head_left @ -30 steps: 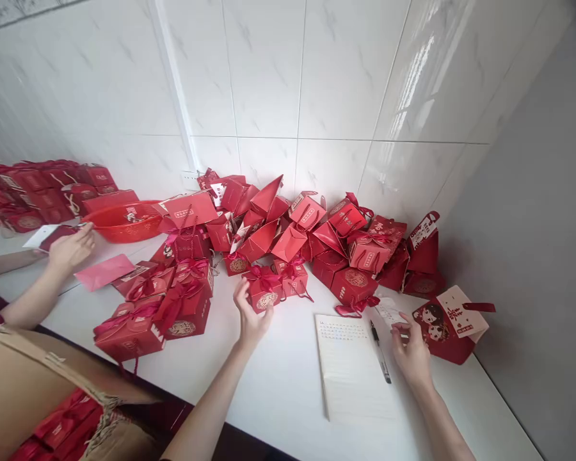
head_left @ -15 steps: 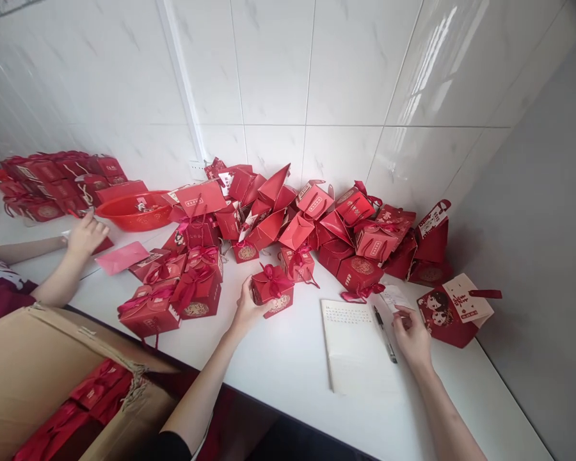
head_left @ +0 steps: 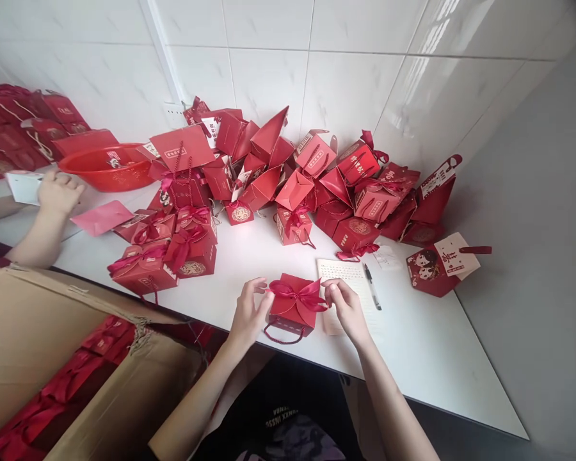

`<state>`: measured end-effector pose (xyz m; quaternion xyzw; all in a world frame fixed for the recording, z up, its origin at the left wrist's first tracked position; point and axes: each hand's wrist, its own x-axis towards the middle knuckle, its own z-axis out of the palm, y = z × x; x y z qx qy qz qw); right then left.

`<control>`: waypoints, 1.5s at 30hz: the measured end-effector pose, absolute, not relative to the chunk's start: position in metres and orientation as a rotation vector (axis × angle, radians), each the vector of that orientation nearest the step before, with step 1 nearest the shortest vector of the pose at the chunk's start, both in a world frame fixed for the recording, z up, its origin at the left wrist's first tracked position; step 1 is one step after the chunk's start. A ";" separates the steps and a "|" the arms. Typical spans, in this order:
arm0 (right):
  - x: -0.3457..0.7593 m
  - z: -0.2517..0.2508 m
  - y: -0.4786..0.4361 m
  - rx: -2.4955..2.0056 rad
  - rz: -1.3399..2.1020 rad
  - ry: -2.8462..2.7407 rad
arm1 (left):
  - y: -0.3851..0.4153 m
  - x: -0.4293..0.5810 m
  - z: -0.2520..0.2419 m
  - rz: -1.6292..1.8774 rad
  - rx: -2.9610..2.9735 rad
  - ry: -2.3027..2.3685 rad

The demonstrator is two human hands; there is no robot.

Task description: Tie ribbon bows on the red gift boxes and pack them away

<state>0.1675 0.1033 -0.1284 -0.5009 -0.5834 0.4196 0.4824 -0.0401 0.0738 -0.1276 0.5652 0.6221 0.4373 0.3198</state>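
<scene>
A small red gift box [head_left: 292, 315] with a dark-red ribbon bow [head_left: 297, 296] on its lid stands near the table's front edge. Its cord handle [head_left: 284, 339] hangs toward me. My left hand [head_left: 248, 315] is at the box's left side, thumb and fingertips closing on the left loop of the bow. On the other side my right hand [head_left: 346, 310] pinches the bow's right end. Behind the right hand lies an open notebook [head_left: 340, 271] with handwriting, partly covered by the box and hand. A black pen [head_left: 372, 287] rests on it.
Many red gift boxes [head_left: 295, 189] are heaped along the tiled wall. Tied boxes [head_left: 144, 269] stand at left, near a pink envelope [head_left: 102, 218] and red basin [head_left: 108, 168]. A co-worker's hand [head_left: 60, 192] holds a pale card. A cardboard carton [head_left: 100, 397] sits below left.
My left hand has brought the gift box nearer to me, and its handle now faces me. My right hand has left the paper slip and come to the bow. The view tilts further down.
</scene>
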 end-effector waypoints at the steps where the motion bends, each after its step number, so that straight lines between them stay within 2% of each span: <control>1: 0.166 -0.126 0.106 -1.223 1.041 -1.401 | 0.079 -0.041 -0.123 1.146 1.469 1.620; 10: 0.155 -0.119 0.121 -1.213 1.243 -1.342 | 0.086 -0.040 -0.119 1.230 1.569 1.629; 17: 0.153 -0.122 0.116 -1.196 1.228 -1.224 | 0.085 -0.047 -0.117 1.057 1.502 1.453; 32: 0.160 -0.142 0.104 -1.330 1.224 -1.057 | 0.081 -0.050 -0.142 1.115 1.196 1.225; 45: 0.208 -0.147 0.089 -1.372 1.101 -0.786 | 0.082 -0.089 -0.155 1.125 1.143 1.506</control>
